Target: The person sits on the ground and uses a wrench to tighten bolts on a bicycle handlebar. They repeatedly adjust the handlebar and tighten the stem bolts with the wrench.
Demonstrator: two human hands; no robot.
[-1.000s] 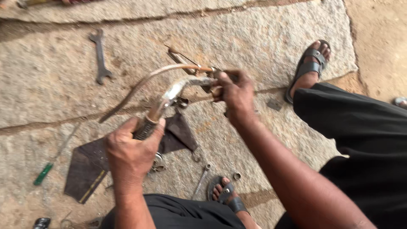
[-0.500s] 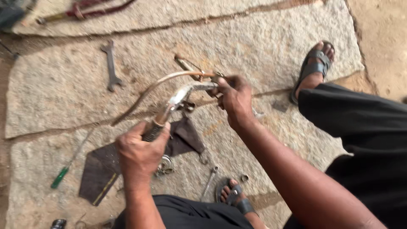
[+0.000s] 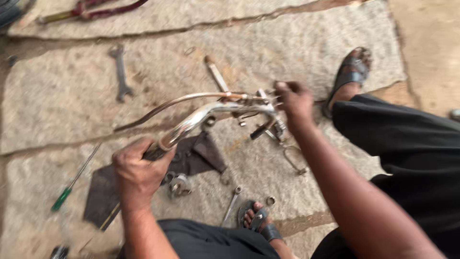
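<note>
Both hands steady a chrome handlebar (image 3: 211, 112) above the slab's (image 3: 306, 43) middle: left hand (image 3: 139, 175) fisted round its grip end, right hand (image 3: 293, 98) pinching its clamp, bracing it level. Spanner (image 3: 120, 72) lies beyond.

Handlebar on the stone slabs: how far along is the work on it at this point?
Looks done: tools and loose parts lie spread out, including a wrench, a green-handled screwdriver and a small spanner. In hand: the left hand grips the chrome handlebar by its end, the right hand works at the clamp fittings. Left: the fittings look loose; blur hides whether they are tight.
</note>
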